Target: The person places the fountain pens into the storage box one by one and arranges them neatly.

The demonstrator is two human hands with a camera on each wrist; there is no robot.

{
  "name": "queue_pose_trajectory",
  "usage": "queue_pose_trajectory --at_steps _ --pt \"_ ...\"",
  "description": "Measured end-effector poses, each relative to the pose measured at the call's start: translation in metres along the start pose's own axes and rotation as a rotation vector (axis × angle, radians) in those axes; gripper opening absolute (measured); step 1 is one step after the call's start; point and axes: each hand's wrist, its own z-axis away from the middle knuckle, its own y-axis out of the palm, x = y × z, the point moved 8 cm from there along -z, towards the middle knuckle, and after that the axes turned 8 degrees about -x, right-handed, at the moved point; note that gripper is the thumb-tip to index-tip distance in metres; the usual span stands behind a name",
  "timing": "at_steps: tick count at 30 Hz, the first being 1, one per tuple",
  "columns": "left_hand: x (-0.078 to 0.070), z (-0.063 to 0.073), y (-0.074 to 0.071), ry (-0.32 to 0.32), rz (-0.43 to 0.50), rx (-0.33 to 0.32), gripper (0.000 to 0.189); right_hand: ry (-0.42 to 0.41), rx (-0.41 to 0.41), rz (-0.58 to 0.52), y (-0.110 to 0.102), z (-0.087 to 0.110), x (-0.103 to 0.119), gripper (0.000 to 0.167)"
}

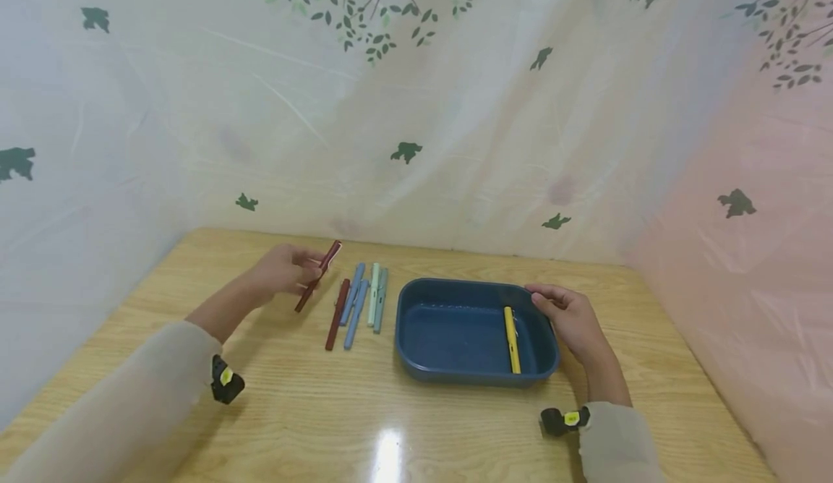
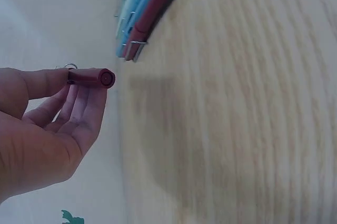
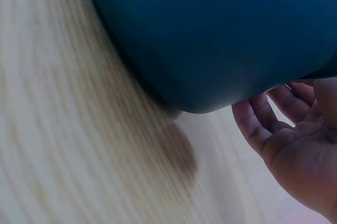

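Observation:
My left hand (image 1: 284,273) pinches a dark red pen (image 1: 332,253) between thumb and fingers, tilted and held above the table. In the left wrist view, the end of this red pen (image 2: 107,79) faces the camera. At the back right corner of a blue tub (image 1: 416,376), my right hand (image 1: 573,320) grips the rim. From the right wrist view, the fingers of the right hand (image 3: 295,140) curl up against the outer wall of the tub (image 3: 221,40). Inside the tub, near its right end, lies a yellow pen (image 1: 511,338).
Between the left hand and the tub lie several pens: another dark red pen (image 1: 337,317), two blue pens (image 1: 355,317), a pale green pen (image 1: 373,295) and a grey-green pen (image 1: 381,302). A printed curtain (image 1: 455,201) stands behind the wooden table (image 1: 306,411).

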Motion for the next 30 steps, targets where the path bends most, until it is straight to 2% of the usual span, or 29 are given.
queue_pose_trajectory --at_steps 5,11,17,23,30 --pt "-0.009 0.001 -0.002 -0.022 0.07 -0.003 0.043 -0.009 0.002 -0.004 0.0 0.0 0.001 0.042" --pt "-0.016 0.0 0.001 -0.014 0.13 0.012 0.045 0.002 0.006 -0.016 0.001 0.0 0.001 0.043" --pt "-0.022 -0.004 0.007 -0.015 0.192 -0.003 0.045 0.011 0.01 -0.015 0.0 0.001 0.001 0.043" --pt "-0.034 -0.009 0.016 -0.012 0.238 -0.009 0.046 0.013 0.008 -0.012 0.0 0.001 0.0 0.043" --pt "-0.051 -0.013 0.035 0.005 0.297 0.006 0.045 0.011 0.009 -0.009 0.001 0.0 0.0 0.045"
